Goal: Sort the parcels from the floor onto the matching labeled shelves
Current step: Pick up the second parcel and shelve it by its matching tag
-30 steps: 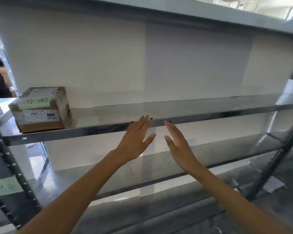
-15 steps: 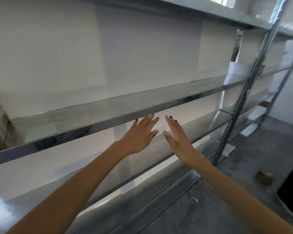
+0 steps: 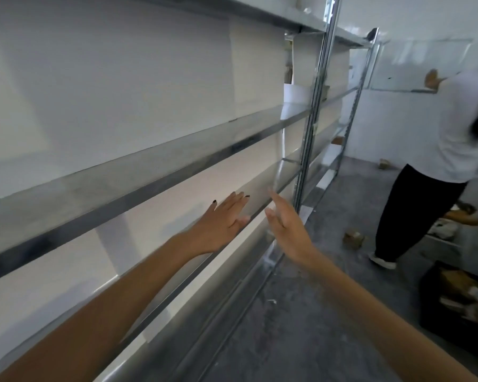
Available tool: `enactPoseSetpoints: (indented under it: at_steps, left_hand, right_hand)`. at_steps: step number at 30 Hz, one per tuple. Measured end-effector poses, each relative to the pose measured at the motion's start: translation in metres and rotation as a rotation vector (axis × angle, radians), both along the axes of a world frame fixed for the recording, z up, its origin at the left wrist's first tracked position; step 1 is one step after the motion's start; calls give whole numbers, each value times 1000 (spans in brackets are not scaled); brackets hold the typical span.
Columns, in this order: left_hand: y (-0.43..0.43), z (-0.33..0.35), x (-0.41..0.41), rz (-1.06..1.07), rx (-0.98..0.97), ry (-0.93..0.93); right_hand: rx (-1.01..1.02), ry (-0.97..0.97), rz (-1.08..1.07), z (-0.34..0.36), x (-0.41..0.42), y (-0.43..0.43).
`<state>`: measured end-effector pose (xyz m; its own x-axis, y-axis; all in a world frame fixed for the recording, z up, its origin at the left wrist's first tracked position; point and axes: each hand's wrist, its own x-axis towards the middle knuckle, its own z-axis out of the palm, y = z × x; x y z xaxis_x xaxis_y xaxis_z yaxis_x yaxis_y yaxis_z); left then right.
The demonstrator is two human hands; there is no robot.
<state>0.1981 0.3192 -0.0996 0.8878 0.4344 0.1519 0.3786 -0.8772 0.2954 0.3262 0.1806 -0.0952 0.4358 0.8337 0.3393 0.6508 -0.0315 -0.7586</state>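
Because motion smears the whole frame, the fingertips of my right hand [image 3: 287, 232] blur into the shelving behind them, and both forearms are cut off by the bottom edge. The black crate [image 3: 453, 312] at 4 o'clock in the view is clipped by the right border. Brownish and white shapes lie in it, too blurred to tell apart. Another person [image 3: 439, 150] at 2 o'clock is also cut by that border. Left hand [image 3: 221, 224]: flat, fingers straight and close together, dark nails, holding nothing. It lies across the front rail of the lower shelf [image 3: 177, 292]; I cannot tell whether it touches the rail. Right hand: seen edge-on, fingers straight, thumb slightly apart, empty, just beside the left hand and not touching it. Both hands sit below the front edge of the middle shelf [image 3: 138, 175]. The upright post [image 3: 309, 139] stands at 12 o'clock from the right hand. A small brown parcel [image 3: 353, 238] lies on the grey floor [image 3: 287, 340] at 3 o'clock from my right hand, well apart from it and near the other person's feet. A second parcel [image 3: 385, 164] lies at 2 o'clock by the far wall, too small to detail.
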Motion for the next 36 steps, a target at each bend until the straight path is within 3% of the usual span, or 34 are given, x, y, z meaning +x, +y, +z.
enactPoseSetpoints:
  at_steps: [19, 26, 36]
  left_hand:
    - [-47, 19, 241, -165, -56, -91]
    - [-63, 8, 296, -194, -17, -25]
    - [-26, -15, 367, -190, 35, 155]
  right_hand:
    - [-23, -58, -325, 3, 225, -72]
    - [-76, -31, -421, -10, 276, -95]
    - [-352, -65, -610, -7, 347, -88]
